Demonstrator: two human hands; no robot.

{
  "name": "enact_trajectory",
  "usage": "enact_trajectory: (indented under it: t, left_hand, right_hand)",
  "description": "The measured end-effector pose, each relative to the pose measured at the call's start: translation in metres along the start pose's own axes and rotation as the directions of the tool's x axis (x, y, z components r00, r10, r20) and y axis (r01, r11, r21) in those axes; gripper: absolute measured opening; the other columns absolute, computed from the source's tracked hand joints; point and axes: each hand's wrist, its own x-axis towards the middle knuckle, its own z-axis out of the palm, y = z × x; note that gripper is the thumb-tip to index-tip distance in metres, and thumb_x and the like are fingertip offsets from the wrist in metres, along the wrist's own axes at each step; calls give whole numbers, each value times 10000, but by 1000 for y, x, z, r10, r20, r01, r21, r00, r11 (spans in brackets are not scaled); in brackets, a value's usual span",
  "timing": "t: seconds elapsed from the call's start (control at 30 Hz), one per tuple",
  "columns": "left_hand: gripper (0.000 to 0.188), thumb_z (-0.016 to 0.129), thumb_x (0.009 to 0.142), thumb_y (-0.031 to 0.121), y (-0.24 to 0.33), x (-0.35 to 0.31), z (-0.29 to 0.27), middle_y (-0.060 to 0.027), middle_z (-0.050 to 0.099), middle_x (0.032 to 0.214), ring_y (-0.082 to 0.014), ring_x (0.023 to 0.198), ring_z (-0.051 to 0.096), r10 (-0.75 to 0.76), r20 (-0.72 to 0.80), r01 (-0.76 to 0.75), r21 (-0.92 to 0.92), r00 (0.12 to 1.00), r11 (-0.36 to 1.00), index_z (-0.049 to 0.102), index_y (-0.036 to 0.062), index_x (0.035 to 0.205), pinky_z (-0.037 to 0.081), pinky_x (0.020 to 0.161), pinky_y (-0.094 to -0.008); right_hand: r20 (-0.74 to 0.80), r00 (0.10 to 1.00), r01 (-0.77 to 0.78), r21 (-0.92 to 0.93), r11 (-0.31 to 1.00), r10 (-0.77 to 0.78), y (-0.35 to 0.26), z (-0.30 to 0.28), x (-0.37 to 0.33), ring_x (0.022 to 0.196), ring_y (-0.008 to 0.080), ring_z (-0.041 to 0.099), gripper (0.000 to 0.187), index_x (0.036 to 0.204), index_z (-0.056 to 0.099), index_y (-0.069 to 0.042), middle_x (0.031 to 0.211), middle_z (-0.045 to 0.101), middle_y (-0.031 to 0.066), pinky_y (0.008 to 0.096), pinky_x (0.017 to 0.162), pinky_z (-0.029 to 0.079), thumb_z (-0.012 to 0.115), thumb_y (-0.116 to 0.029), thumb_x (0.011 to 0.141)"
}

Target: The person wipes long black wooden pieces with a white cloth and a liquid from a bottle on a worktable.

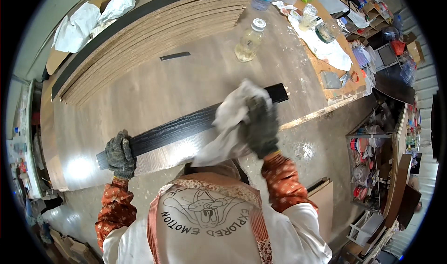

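Observation:
A long black wood-grain board (177, 125) lies slantwise across the near side of the worktable. Its left end is gripped by my left hand (120, 154), in a dark grey knit glove, with the fingers closed over the board. Near the right end, my right hand (261, 129), gloved alike, holds a crumpled white cloth (232, 106) against the board's top. Cloth and hand are slightly blurred, and part of the cloth hangs over the near table edge. The board's stretch under the cloth is hidden.
A stack of boards (153, 38) with raw chipboard edges fills the table's far left. Beyond my board are a dark flat strip (175, 56) and a white-capped bottle (250, 40) of pale liquid. Jars (327, 31) and a scraper plate (331, 80) sit far right. Shelving (370, 166) stands right.

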Motion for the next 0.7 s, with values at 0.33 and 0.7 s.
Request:
enact_trajectory:
  t: [0.33,0.7]
  left_hand:
    - [274,507,955,207,-8,-11,1,-148,638,1060,-350,970,576,-37,59,35,30,998,999,593,63,1172,418,908,-479]
    - [367,612,896,213,-17,-22,3,-156,640,1133,-354,1063,577,19,64,-20,17,998,1000,580,32,1213,411,995,-471]
  right_hand:
    - [-23,997,77,71,994,-76,4,8,-2,1368,320,358,506,1384,458,-108,1443,433,122,499,1148,220,507,-305,921]
    - [-123,811,-580,-35,814,572,204,-42,45,1090,363,589,429,1334,522,-149,1177,621,198,450,921,466,551,-208,910]
